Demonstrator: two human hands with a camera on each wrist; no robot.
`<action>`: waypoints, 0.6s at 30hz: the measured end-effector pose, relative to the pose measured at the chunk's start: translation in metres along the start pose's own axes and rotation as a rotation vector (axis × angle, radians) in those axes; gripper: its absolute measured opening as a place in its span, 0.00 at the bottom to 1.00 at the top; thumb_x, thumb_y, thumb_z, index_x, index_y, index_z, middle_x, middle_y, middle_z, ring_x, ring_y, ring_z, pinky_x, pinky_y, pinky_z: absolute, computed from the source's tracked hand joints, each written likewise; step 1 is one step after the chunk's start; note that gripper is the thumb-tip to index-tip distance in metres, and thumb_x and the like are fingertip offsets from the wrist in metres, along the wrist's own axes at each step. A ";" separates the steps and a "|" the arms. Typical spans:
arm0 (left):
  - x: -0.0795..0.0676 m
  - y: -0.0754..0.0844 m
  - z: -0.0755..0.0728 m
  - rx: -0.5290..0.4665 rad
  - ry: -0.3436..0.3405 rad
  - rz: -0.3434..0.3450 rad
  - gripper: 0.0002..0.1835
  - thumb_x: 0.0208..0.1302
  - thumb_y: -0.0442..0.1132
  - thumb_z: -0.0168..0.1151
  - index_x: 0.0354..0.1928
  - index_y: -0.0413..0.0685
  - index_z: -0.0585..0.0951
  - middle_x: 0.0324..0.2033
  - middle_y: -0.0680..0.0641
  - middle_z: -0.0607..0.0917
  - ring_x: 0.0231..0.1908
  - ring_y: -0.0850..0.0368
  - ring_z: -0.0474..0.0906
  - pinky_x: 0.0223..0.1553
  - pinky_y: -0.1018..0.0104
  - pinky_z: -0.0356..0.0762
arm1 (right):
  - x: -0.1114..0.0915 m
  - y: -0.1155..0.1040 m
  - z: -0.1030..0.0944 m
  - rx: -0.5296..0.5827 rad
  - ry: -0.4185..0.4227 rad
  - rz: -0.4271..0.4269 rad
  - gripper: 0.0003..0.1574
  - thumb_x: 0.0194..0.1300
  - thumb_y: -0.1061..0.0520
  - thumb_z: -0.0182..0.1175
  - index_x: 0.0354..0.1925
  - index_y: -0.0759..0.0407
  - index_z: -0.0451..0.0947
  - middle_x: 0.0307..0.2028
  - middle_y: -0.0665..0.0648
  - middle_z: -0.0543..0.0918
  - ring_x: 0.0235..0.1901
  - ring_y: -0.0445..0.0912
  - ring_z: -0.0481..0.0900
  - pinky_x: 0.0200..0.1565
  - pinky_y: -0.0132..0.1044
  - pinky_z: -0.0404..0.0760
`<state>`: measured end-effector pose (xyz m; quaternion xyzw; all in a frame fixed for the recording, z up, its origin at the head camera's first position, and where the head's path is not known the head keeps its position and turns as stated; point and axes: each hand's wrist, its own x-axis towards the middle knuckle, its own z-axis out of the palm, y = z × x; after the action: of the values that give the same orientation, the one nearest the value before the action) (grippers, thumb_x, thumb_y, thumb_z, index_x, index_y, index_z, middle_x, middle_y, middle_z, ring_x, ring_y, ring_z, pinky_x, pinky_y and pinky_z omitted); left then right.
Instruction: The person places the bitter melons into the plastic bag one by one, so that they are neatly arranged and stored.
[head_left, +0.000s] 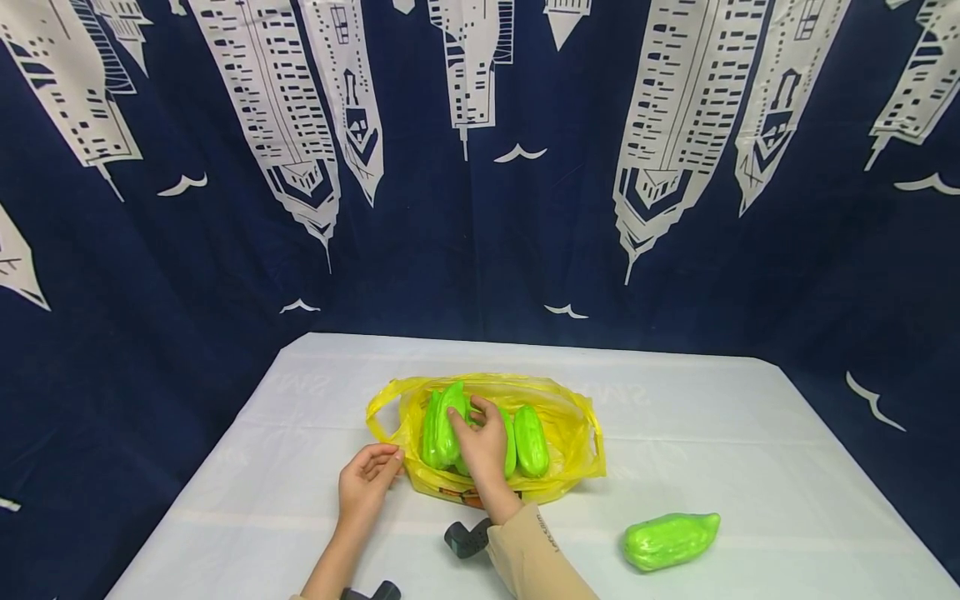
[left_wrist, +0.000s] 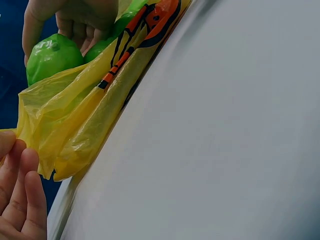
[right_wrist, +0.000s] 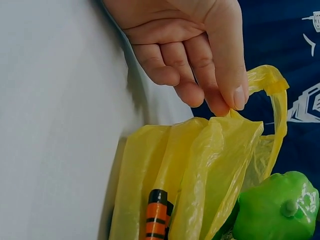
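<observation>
A yellow plastic bag (head_left: 573,425) lies spread on the table with several glossy green bitter melons (head_left: 531,442) inside. My left hand (head_left: 366,485) pinches the rim at the bag's left side between thumb and fingers; the right wrist view shows this left hand (right_wrist: 195,50) near one handle loop. Reaching over the front rim, my right hand (head_left: 486,446) grips an upright bitter melon (head_left: 448,433) at the left of the pile. In the left wrist view its fingers (left_wrist: 90,20) pass behind that melon (left_wrist: 54,59), so part of the grip is hidden.
One more bitter melon (head_left: 670,542) lies on the white-covered table (head_left: 750,450) to the right of the bag. Black wrist devices (head_left: 467,540) sit at both wrists. A dark blue curtain (head_left: 480,242) with white building prints hangs behind the table.
</observation>
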<state>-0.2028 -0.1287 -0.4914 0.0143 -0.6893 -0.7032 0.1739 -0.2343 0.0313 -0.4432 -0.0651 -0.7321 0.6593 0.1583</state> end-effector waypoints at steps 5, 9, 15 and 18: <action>0.000 0.000 0.000 0.006 -0.003 0.008 0.11 0.57 0.30 0.66 0.39 0.30 0.79 0.27 0.44 0.83 0.24 0.56 0.81 0.23 0.71 0.78 | -0.001 0.000 -0.001 0.010 0.003 0.004 0.31 0.59 0.53 0.66 0.55 0.68 0.71 0.50 0.64 0.76 0.47 0.56 0.75 0.46 0.48 0.77; 0.000 0.002 0.000 -0.002 0.002 -0.009 0.10 0.57 0.30 0.66 0.39 0.30 0.79 0.27 0.44 0.83 0.24 0.55 0.81 0.24 0.71 0.78 | -0.002 -0.001 -0.003 0.031 0.001 0.008 0.30 0.59 0.54 0.65 0.55 0.67 0.71 0.51 0.64 0.76 0.47 0.57 0.75 0.47 0.48 0.77; 0.000 0.002 0.000 -0.003 0.006 -0.022 0.11 0.57 0.30 0.66 0.39 0.30 0.79 0.27 0.44 0.83 0.24 0.56 0.81 0.24 0.71 0.78 | -0.002 -0.001 -0.006 0.057 0.000 0.017 0.30 0.59 0.52 0.65 0.56 0.65 0.72 0.51 0.63 0.76 0.48 0.56 0.75 0.49 0.48 0.76; -0.001 0.002 0.000 0.001 0.004 -0.016 0.11 0.57 0.30 0.66 0.39 0.30 0.79 0.28 0.44 0.83 0.24 0.56 0.81 0.24 0.71 0.78 | -0.003 -0.002 -0.009 0.071 -0.002 0.012 0.30 0.59 0.52 0.65 0.56 0.66 0.72 0.51 0.63 0.76 0.49 0.56 0.74 0.51 0.48 0.74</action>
<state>-0.2017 -0.1288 -0.4897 0.0214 -0.6890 -0.7042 0.1698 -0.2284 0.0386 -0.4409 -0.0630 -0.7079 0.6860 0.1559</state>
